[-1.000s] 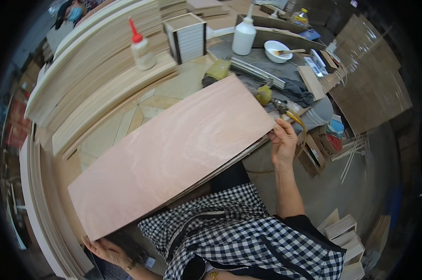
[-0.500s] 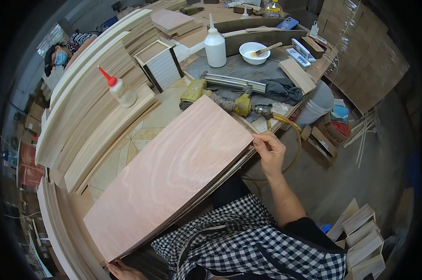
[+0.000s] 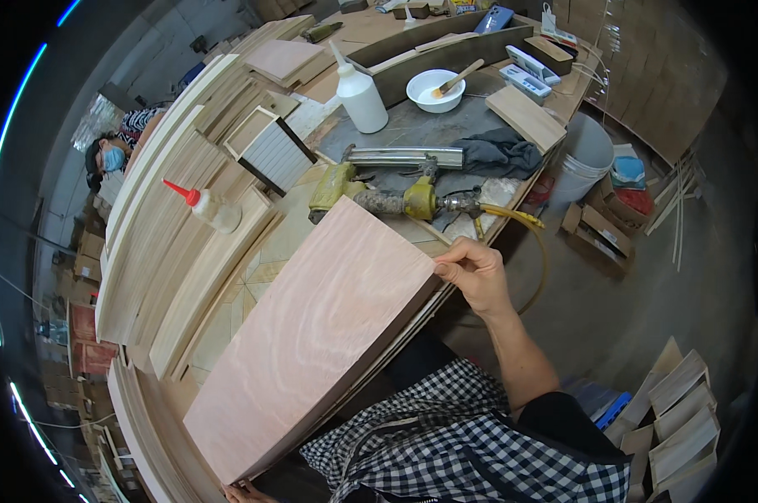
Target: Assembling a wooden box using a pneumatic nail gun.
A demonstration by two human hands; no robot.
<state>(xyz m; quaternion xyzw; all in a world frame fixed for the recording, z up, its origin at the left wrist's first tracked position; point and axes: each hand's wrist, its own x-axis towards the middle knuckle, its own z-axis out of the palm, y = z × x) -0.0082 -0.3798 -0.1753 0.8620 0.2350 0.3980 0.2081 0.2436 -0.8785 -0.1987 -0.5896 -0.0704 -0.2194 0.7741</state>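
Observation:
A long, pinkish plywood panel (image 3: 312,335) lies slantwise in front of me, with a darker side face along its near edge. My right hand (image 3: 477,277) pinches its far right corner between thumb and fingers. At the panel's near left corner, my left hand (image 3: 246,493) grips the edge, mostly cut off by the picture's border. Just beyond the panel's far end rests a yellow-green air nail gun (image 3: 333,189) with a silver magazine and a yellow hose (image 3: 513,215). To the left, a red-tipped glue bottle (image 3: 215,211) stands on wooden strips.
Curved stacks of wood strips (image 3: 157,218) line the left side. Farther back are a white squeeze bottle (image 3: 362,102), a white bowl (image 3: 421,96) with a brush, and a dark cloth (image 3: 500,155). A bucket (image 3: 584,155) stands right of the table. Another person (image 3: 115,155) is far left.
My view has shifted, so the scene sits differently in the picture. Both hands keep their holds on the panel's corners; the right wrist is bent a little more.

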